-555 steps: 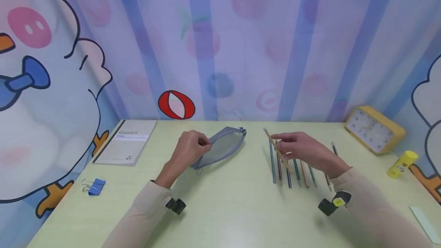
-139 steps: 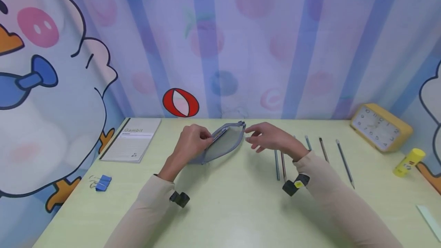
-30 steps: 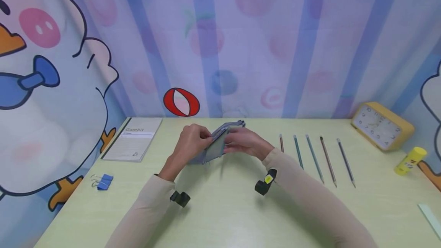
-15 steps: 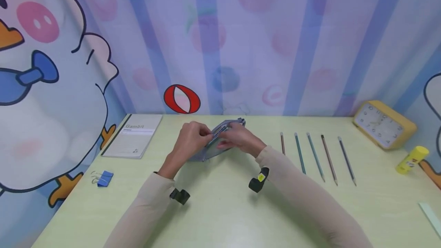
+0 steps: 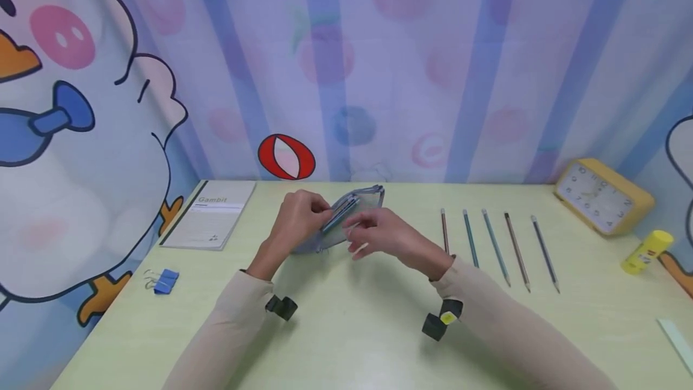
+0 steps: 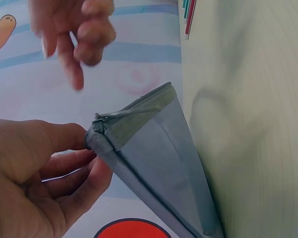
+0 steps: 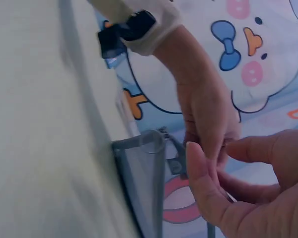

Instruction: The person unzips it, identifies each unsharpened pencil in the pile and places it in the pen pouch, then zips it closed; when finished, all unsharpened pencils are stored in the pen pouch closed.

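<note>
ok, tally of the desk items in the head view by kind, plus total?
Pencils lying loose on the desk: 5
Mesh pencil case, held by the left hand: 1
Notebook: 1
Blue binder clip: 1
Yellow clock: 1
Glue stick: 1
Ruler at the right edge: 1
Total: 11, not counting the pencils inside the case.

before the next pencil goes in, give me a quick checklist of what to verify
1. Grey mesh pencil pouch held up by the left hand: ok.
2. Pouch mouth open: ok, pencils show inside.
3. Right hand free: ok, fingers loose, holding nothing.
4. Five loose pencils lying apart on the pale green table: ok.
5. Room left in the pouch: cannot tell.
</note>
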The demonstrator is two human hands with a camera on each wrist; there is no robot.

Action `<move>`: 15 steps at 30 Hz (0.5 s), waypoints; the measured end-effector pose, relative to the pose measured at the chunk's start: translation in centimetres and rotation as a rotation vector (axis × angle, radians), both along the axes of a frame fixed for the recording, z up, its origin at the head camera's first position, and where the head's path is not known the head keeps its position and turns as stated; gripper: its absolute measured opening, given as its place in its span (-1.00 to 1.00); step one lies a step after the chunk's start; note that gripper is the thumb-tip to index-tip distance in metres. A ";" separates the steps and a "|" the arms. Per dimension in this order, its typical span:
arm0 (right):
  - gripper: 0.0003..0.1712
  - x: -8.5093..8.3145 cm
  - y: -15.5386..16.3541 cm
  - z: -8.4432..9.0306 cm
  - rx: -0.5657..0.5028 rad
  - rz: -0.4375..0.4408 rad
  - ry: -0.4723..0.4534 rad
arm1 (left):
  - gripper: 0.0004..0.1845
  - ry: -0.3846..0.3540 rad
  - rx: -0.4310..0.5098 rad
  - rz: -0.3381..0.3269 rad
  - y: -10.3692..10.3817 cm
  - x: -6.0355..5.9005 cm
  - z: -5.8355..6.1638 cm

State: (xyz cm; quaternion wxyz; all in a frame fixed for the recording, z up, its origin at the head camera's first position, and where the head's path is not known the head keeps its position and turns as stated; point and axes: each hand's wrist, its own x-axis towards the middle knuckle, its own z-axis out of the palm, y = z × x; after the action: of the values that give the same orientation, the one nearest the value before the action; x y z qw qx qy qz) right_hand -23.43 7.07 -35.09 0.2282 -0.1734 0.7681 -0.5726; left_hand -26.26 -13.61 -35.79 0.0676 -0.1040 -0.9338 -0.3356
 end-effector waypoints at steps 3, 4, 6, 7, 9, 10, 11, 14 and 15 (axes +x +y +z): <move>-0.63 0.6 0.5 -0.9 0.038 0.079 -0.006 | -0.84 0.007 0.003 0.018 0.0 -0.1 0.1; -0.62 0.6 0.6 -1.3 0.043 0.098 -0.011 | -0.84 0.009 0.006 0.024 0.0 -0.1 0.1; -0.57 0.6 0.8 -2.1 0.033 0.123 -0.027 | -0.84 0.010 0.010 0.029 0.0 -0.1 0.1; -0.56 0.5 0.9 -2.4 0.015 0.130 -0.042 | -0.84 0.013 0.011 0.028 0.0 -0.2 0.1; -0.55 0.3 0.7 -3.2 -0.037 0.129 -0.087 | -0.84 0.017 0.006 0.025 0.0 -0.2 0.1; -0.55 0.2 0.5 -3.6 -0.069 0.129 -0.111 | -0.84 0.021 0.003 0.026 0.0 -0.2 0.1; -0.56 0.1 0.2 -3.9 -0.110 0.128 -0.147 | -0.85 0.027 -0.001 0.026 0.1 -0.2 0.1; -0.57 0.0 -0.8 -4.8 -0.239 0.097 -0.253 | -0.85 0.051 -0.012 0.024 0.3 -0.3 0.1; -0.57 0.0 -1.1 -5.0 -0.281 0.081 -0.287 | -0.86 0.057 -0.016 0.024 0.3 -0.3 0.1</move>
State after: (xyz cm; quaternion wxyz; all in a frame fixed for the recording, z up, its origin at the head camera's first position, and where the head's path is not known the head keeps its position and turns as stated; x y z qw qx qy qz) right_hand -23.40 5.97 -40.11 0.3319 -0.1508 0.6326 -0.6834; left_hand -26.55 -13.28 -35.68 0.0974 -0.1030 -0.9354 -0.3241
